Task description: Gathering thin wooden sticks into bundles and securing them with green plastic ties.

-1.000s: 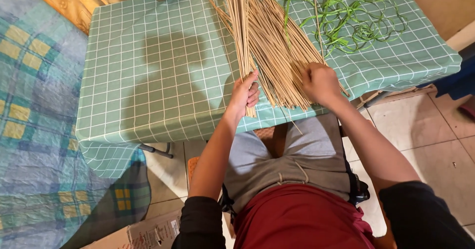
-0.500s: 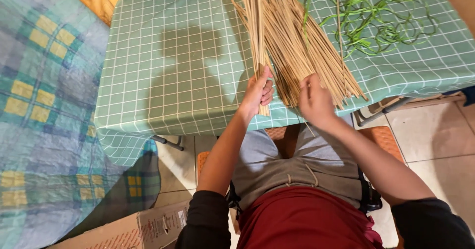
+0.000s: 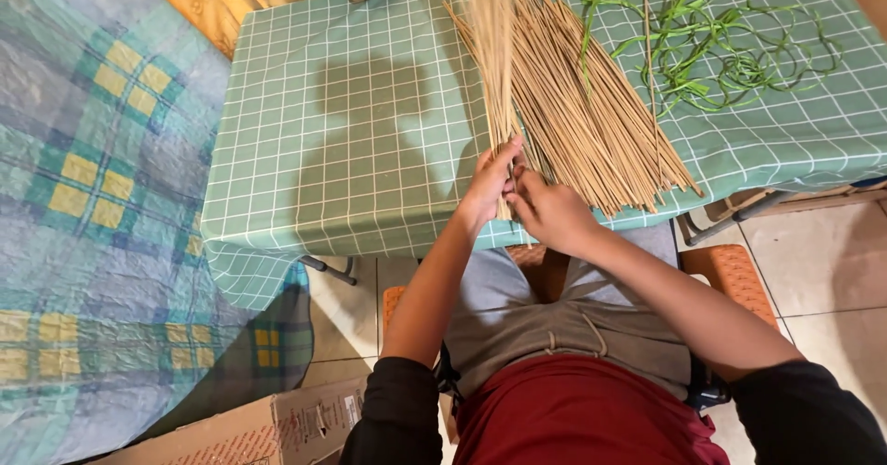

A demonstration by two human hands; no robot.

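- The plaid blanket (image 3: 88, 206), blue-green with yellow squares, fills my whole nine o'clock side and runs down to the floor at seven o'clock.
- The table (image 3: 360, 132) stands straight ahead at twelve o'clock, under a green cloth checked with thin white lines; the cloth hangs over the near edge, and my shadow lies on it at about eleven o'clock.
- My lap, grey trousers and a dark red top, takes up six o'clock; I sit on an orange seat (image 3: 732, 275) whose edge shows at four o'clock.
- The pile of thin tan sticks (image 3: 591, 123) lies on the cloth at about one o'clock, fanned so the near ends spread along the table's front edge.
- A tangle of green leaf strips (image 3: 721, 49) rests on the cloth at two o'clock, just beside the sticks and touching their far side.
- A cardboard box (image 3: 277, 428) sits on the floor at seven o'clock, partly under the blanket.
- A small bundle of sticks (image 3: 494, 67) rises from my hands toward twelve o'clock, blurred at the top.
- My left hand (image 3: 488, 186) is closed around the bundle's lower end at the table's front edge.
- My right hand (image 3: 547, 208) presses against the left at that same end, fingers curled onto the sticks; I cannot tell how firmly they pinch.
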